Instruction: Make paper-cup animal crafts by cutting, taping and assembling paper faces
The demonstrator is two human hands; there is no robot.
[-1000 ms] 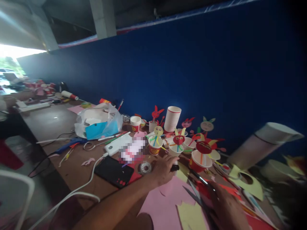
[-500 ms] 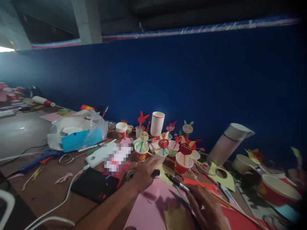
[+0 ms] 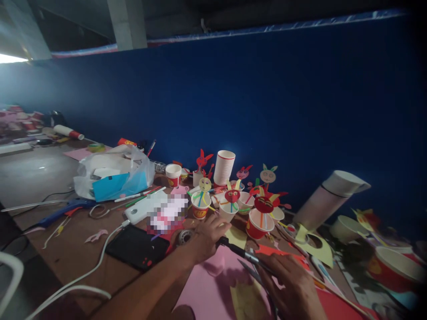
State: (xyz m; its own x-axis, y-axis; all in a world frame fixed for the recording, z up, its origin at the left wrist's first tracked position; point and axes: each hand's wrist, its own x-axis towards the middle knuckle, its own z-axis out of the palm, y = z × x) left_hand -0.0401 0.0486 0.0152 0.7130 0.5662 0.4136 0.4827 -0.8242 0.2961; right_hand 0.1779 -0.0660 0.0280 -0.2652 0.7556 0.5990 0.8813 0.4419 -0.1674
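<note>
A black marker with a silver band is held in my right hand. Dark scissors also sit under that hand, blades pointing up and left; how firmly they are gripped is hidden. My left hand pinches the marker's black cap, which now meets the marker's front end. Pink paper lies beneath both hands, with a yellowish-brown paper piece on it. Just beyond the left fingers is a paper cup bearing a red paper face.
Several decorated paper cups and a tall cup stack stand along the blue partition. On the right a flask leans. Leftward lie a black phone, white power bank, cable, glue gun and plastic bag.
The marker in my right hand and the cap in my left have come together; a gap separated them before. The view has shifted slightly.
</note>
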